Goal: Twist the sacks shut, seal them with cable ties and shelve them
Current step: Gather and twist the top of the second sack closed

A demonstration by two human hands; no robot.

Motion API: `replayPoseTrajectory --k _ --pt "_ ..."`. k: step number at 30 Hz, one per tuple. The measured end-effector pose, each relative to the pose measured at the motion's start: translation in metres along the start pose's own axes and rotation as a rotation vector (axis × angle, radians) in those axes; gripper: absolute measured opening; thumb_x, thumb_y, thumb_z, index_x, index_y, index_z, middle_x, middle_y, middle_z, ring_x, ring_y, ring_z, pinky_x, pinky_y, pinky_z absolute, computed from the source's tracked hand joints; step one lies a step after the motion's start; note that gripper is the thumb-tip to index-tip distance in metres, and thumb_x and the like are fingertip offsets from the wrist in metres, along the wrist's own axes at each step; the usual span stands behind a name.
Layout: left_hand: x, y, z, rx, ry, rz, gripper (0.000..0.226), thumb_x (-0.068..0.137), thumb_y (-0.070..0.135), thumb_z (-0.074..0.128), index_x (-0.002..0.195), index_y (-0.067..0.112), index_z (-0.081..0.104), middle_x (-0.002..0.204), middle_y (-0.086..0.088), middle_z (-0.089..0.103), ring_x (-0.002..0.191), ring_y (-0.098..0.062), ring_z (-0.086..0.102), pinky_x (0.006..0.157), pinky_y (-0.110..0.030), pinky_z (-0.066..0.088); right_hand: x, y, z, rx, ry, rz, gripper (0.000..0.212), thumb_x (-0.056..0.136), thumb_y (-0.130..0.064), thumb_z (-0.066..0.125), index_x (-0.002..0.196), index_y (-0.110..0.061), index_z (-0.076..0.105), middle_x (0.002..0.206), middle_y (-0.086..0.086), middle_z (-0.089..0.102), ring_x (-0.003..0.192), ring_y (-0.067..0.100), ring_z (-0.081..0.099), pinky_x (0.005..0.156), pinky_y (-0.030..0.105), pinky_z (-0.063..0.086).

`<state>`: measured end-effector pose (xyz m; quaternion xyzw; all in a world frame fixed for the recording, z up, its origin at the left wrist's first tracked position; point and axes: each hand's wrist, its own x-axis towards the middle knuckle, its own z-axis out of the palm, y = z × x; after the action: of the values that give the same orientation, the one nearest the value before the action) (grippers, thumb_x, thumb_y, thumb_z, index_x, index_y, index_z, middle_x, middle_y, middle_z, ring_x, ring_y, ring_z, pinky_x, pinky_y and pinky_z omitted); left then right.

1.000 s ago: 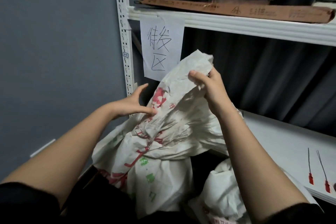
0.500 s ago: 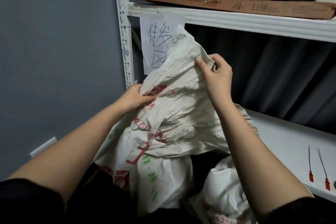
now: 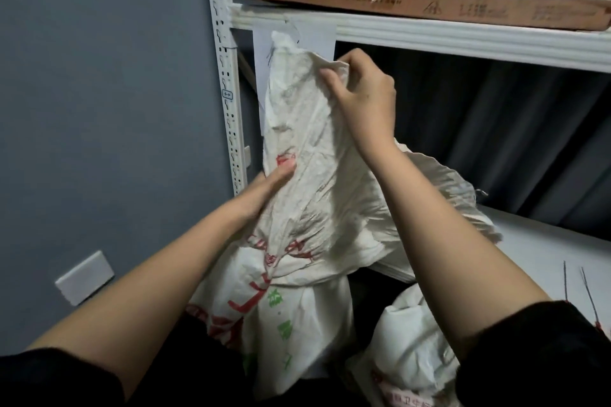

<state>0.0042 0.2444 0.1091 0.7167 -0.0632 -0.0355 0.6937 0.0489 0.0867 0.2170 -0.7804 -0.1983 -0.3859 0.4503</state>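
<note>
Gripping the top edge of the white sack (image 3: 307,149) with the right hand (image 3: 363,99), fingers curled tight into the fabric just below the upper shelf (image 3: 463,40). Pinching the sack's left side lower down with the left hand (image 3: 274,182), thumb pressing on the cloth. Standing beside a second sack (image 3: 413,347); two cable ties (image 3: 591,294) lying on the lower shelf (image 3: 545,241).

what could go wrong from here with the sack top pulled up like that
The raised sack neck covers the paper sign and could tear it off. Both the left hand and the right hand are gripping fabric, and the cable ties lie on the shelf, so reaching for one may loosen the gather.
</note>
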Motion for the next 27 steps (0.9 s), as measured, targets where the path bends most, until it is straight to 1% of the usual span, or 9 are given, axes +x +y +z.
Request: replayPoseTrajectory --k 4,6,10,13,16,19,22,25,27 --pt "-0.004 -0.004 0.012 0.206 -0.032 0.014 0.049 0.072 0.028 0.08 0.114 0.026 0.054 0.111 0.01 0.066 0.082 0.011 0.062 0.07 -0.002 0.046 -0.002 -0.004 0.017 0.126 -0.034 0.001 0.021 0.083 -0.029 0.068 0.078 -0.013 0.057 0.064 -0.007 0.053 0.061 0.011 0.047 0.059 0.03 0.035" --pt "-0.002 -0.007 0.012 0.248 0.069 0.081 0.044 0.086 0.013 0.069 0.124 0.025 0.05 0.114 0.017 0.06 0.099 0.009 0.058 0.085 -0.001 0.041 -0.005 -0.006 0.019 0.171 -0.089 -0.011 0.02 0.084 -0.03 0.069 0.086 -0.016 0.056 0.07 -0.013 0.052 0.064 0.003 0.046 0.061 0.024 0.037" --pt "0.003 -0.009 0.0 0.143 0.152 0.102 0.048 0.094 0.009 0.055 0.141 0.012 0.043 0.133 0.004 0.054 0.122 -0.009 0.051 0.102 -0.02 0.036 -0.011 0.011 -0.006 -0.066 -0.312 0.042 0.082 0.076 -0.054 0.071 0.139 -0.02 0.033 0.119 -0.009 0.053 0.113 0.011 0.052 0.093 0.035 0.042" --pt "0.008 -0.009 -0.007 0.129 0.183 0.064 0.047 0.095 0.012 0.054 0.141 0.012 0.044 0.134 0.002 0.055 0.124 -0.014 0.052 0.109 -0.03 0.036 -0.023 0.028 -0.028 -0.437 -0.459 0.027 0.107 0.067 -0.058 0.074 0.149 -0.023 0.015 0.138 0.001 0.05 0.128 0.02 0.047 0.101 0.045 0.037" --pt "0.01 -0.006 -0.007 0.192 0.236 0.092 0.048 0.097 0.013 0.052 0.144 0.01 0.04 0.139 0.002 0.049 0.128 -0.014 0.045 0.113 -0.031 0.03 -0.03 0.046 -0.039 -0.651 -0.522 0.092 0.063 0.082 -0.038 0.066 0.136 -0.02 0.04 0.116 0.006 0.064 0.111 0.03 0.056 0.081 0.038 0.039" --pt "0.01 -0.005 -0.003 0.222 0.256 0.1 0.048 0.098 0.013 0.049 0.145 0.009 0.038 0.139 0.001 0.047 0.129 -0.012 0.042 0.11 -0.025 0.028 -0.026 0.058 -0.045 -0.368 -0.496 0.134 0.012 0.089 -0.027 0.058 0.086 -0.017 0.064 0.076 0.0 0.066 0.081 0.025 0.062 0.066 0.037 0.042" --pt "0.008 -0.003 0.002 0.2 0.278 0.061 0.047 0.097 0.019 0.052 0.142 0.011 0.042 0.14 -0.002 0.049 0.132 -0.018 0.044 0.114 -0.032 0.03 -0.017 0.054 -0.045 0.026 -0.467 0.161 0.023 0.09 -0.025 0.064 0.069 -0.017 0.062 0.052 -0.011 0.053 0.049 0.004 0.05 0.054 0.027 0.043" --pt "-0.002 0.003 0.011 0.059 0.196 0.018 0.046 0.095 0.026 0.053 0.138 0.009 0.046 0.135 0.0 0.05 0.12 -0.01 0.048 0.096 -0.012 0.039 -0.01 0.037 -0.037 0.085 -0.475 0.107 0.027 0.088 -0.027 0.066 0.073 -0.005 0.059 0.053 -0.011 0.048 0.046 0.004 0.046 0.047 0.025 0.039" --pt "-0.006 0.007 0.014 0.083 0.109 -0.038 0.059 0.08 0.055 0.062 0.126 0.018 0.057 0.126 0.007 0.054 0.11 -0.005 0.051 0.089 -0.011 0.04 -0.004 0.027 -0.029 0.113 -0.476 0.06 0.034 0.088 -0.029 0.066 0.07 -0.002 0.055 0.057 -0.006 0.046 0.052 0.005 0.042 0.051 0.027 0.034"
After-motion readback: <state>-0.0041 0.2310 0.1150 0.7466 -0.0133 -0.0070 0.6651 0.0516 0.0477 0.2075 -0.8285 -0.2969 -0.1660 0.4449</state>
